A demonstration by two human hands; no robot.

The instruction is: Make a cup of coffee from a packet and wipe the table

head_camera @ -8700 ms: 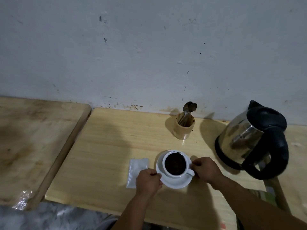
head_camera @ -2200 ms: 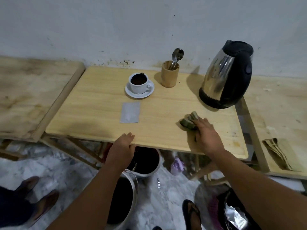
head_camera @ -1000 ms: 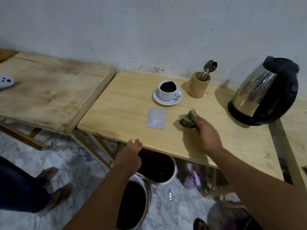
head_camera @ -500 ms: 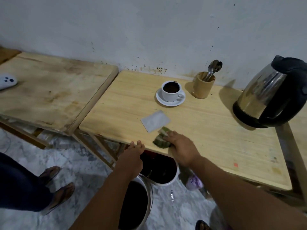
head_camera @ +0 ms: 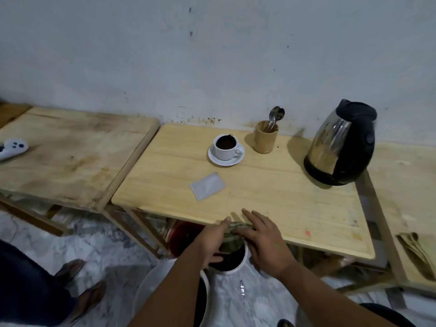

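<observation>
A white cup of dark coffee (head_camera: 225,146) stands on its saucer (head_camera: 226,159) near the back of the light wooden table (head_camera: 271,192). The flat silver packet (head_camera: 207,188) lies in front of it. At the table's front edge a greenish cloth (head_camera: 232,233) hangs partly over the rim. My right hand (head_camera: 262,237) presses on it with straight fingers. My left hand (head_camera: 211,241) is held flat just below the edge, against the cloth.
A steel and black kettle (head_camera: 342,142) stands at the right back, beside a wooden cup with spoons (head_camera: 266,136). A white bin (head_camera: 227,258) and a second bin (head_camera: 169,293) stand under the table. Another person's feet (head_camera: 77,286) are at the left. Wooden tables flank both sides.
My right hand has dragged the cloth from beside the packet to the front edge. My left hand has moved right to meet it under the rim. The packet lies turned.
</observation>
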